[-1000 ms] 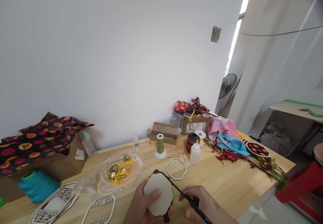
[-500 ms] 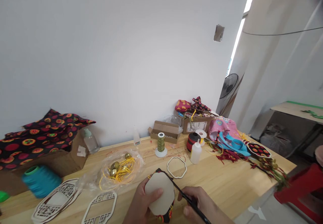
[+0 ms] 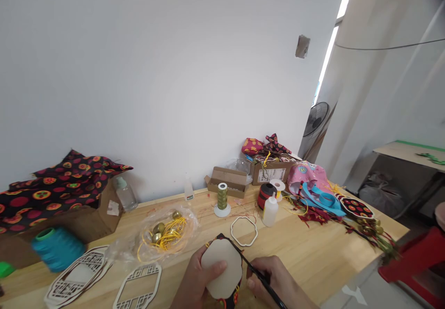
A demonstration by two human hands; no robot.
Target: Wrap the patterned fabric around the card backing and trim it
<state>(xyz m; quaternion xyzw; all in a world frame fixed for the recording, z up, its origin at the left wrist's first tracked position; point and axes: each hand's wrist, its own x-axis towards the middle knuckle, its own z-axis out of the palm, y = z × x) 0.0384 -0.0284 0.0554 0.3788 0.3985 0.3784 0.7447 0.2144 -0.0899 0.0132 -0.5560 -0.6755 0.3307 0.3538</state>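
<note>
My left hand (image 3: 198, 274) is closed around a pale scalloped board (image 3: 221, 279), its thumb lying flat across the face. Black patterned fabric (image 3: 230, 299) shows behind the board's edges. In my right hand (image 3: 274, 279) is a slim black pointed tool (image 3: 259, 274), held like a pen; its exact kind cannot be made out. Its tip reaches the board's upper right edge, by the dark fabric there. Just beyond, a thin scalloped frame (image 3: 256, 234) lies flat on the wooden table.
Behind stand a spool of olive thread (image 3: 222, 197), a white squeeze bottle (image 3: 270, 210) and an open small box (image 3: 227, 186). Leftward lie brass bells with yellow cord (image 3: 170, 232), fretwork frames (image 3: 139, 288) and a blue thread cone (image 3: 57, 248). Blue ribbon (image 3: 321, 200) lies right.
Both hands, the board and the black tool have shifted very slightly to the right in view. The grip of each hand looks the same.
</note>
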